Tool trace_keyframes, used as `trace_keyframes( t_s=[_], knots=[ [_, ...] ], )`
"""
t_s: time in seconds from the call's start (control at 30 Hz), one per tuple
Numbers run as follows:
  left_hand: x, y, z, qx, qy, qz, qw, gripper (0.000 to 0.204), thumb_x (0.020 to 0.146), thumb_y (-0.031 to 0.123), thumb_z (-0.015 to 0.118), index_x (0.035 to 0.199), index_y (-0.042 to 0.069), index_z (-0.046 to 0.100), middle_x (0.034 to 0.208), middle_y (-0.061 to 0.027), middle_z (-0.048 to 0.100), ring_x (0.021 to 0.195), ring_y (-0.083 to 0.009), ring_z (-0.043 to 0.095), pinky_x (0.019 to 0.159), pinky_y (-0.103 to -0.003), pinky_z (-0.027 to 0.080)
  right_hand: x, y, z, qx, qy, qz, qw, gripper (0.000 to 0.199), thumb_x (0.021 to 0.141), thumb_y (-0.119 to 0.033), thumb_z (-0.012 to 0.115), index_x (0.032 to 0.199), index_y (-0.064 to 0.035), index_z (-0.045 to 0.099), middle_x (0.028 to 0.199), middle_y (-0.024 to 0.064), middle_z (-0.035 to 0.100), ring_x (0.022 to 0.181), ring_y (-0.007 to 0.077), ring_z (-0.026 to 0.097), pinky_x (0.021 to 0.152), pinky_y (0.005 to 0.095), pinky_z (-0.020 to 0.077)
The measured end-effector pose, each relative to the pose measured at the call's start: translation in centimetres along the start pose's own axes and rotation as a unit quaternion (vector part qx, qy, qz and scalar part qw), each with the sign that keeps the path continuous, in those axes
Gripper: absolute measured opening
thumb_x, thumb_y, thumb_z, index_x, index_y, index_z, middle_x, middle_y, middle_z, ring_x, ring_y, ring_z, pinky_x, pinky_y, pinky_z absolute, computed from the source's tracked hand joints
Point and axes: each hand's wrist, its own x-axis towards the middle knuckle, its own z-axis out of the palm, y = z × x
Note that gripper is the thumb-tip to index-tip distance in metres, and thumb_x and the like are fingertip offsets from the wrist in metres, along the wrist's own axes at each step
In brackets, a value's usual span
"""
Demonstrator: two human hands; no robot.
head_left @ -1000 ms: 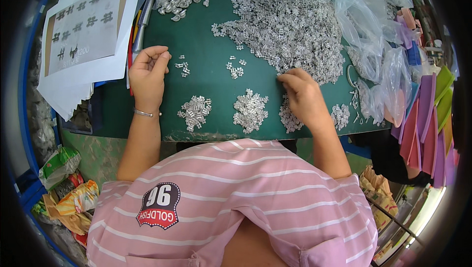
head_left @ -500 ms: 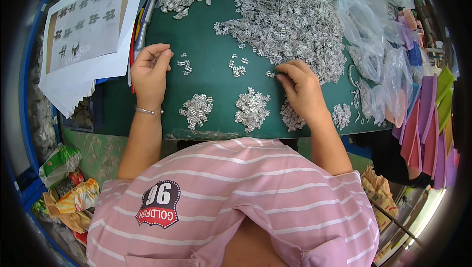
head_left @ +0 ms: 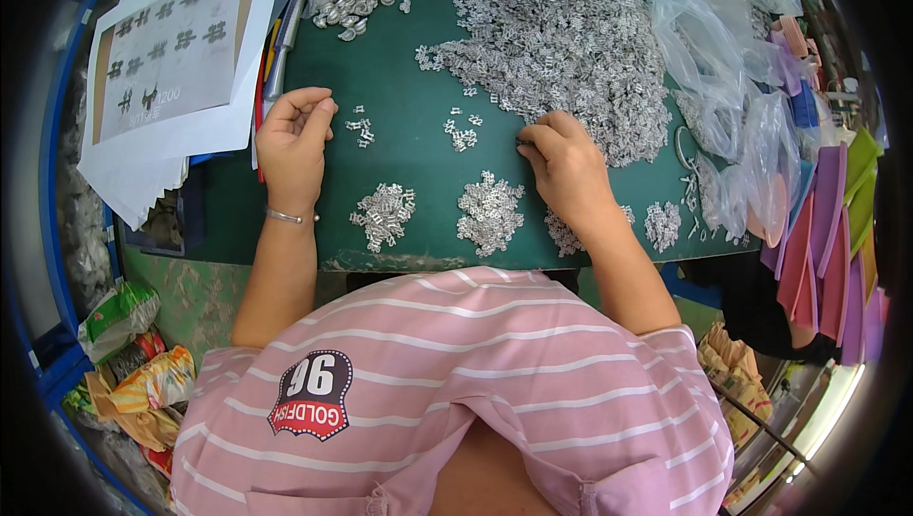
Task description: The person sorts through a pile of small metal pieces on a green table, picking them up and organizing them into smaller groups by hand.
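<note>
leftward and slightly up the table, the right hand has shifted since the earlier frame, and the loose metal piece that lay bare by its fingertips is now lost to my view under them. the left hand sits much as it did.

from my remote seat i see the right thumb and forefinger drawn close together, with a small dark spot at the tips; i can't tell whether a piece is pinched there. the left fingers are curled, thumb near the forefinger, and i can't make out anything between them.

the small silver pieces lie mostly in the large heap, spread over the green table beyond the right hand. a small middle cluster lies to the left of the right fingertips, and a small left cluster just beside the left hand. nearer the body is a row of piles, the left pile and centre pile showing whole, another partly behind the right wrist.

i'd judge the step in hand to be picking single pieces out for grouping. the next move would seem to call for a light fingertip pinch, then a short slide toward the middle cluster without scattering it.
</note>
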Motion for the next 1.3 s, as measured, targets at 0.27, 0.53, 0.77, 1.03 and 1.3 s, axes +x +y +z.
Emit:
trace_keyframes(
  t_s=[0.27,0.53,0.77,1.03,1.3],
  knots=[
    [0.1,-0.6,-0.4,-0.001,-0.009,0.010,1.000,0.013,0.084,0.000,0.064,0.097,-0.001,0.063,0.080,-0.0021,0.062,0.062,-0.0044,0.050,0.055,-0.016,0.039,-0.5,0.6,0.5,0.011,0.016,-0.015,1.000,0.012,0.074,-0.003,0.064,0.085,-0.0028,0.060,0.082,0.0118,0.056,0.080,0.0313,0.057,0.068,0.0403,0.0483],
    [0.2,-0.4,-0.2,0.003,-0.009,0.016,1.000,0.012,0.084,0.000,0.063,0.096,-0.002,0.063,0.079,-0.0024,0.062,0.062,-0.0046,0.050,0.055,-0.016,0.039,-0.4,1.3,0.0,0.021,-0.031,0.016,0.999,0.009,0.077,-0.003,0.062,0.086,-0.0037,0.062,0.082,0.0139,0.057,0.078,0.0339,0.058,0.067,0.0420,0.0490],
    [0.1,-0.3,-0.2,0.005,-0.006,0.011,1.000,0.012,0.084,0.000,0.063,0.096,-0.002,0.063,0.079,-0.0027,0.062,0.062,-0.0048,0.050,0.055,-0.016,0.039,-0.2,1.4,-1.5,0.040,0.031,0.041,0.998,0.013,0.078,-0.001,0.060,0.089,-0.0037,0.066,0.083,0.0125,0.060,0.077,0.0344,0.061,0.067,0.0409,0.0503],
    [0.1,-0.3,-0.2,0.006,-0.006,0.015,1.000,0.012,0.084,0.000,0.063,0.096,-0.001,0.063,0.080,-0.0032,0.063,0.062,-0.0051,0.050,0.055,-0.017,0.040,-0.6,0.3,-0.3,0.020,0.012,-0.034,0.999,0.010,0.068,0.001,0.065,0.077,-0.0038,0.064,0.075,0.0097,0.058,0.071,0.0313,0.057,0.067,0.0405,0.0467],
    [0.3,-0.9,-0.6,0.023,0.001,0.012,1.000,0.014,0.084,0.002,0.064,0.098,0.000,0.064,0.082,-0.0017,0.063,0.062,-0.0039,0.049,0.052,-0.015,0.036,-1.9,1.8,-4.2,0.142,-0.031,0.113,0.983,0.013,0.070,0.003,0.064,0.082,-0.0007,0.063,0.080,0.0165,0.064,0.077,0.0331,0.063,0.070,0.0386,0.0496]
  ],
)
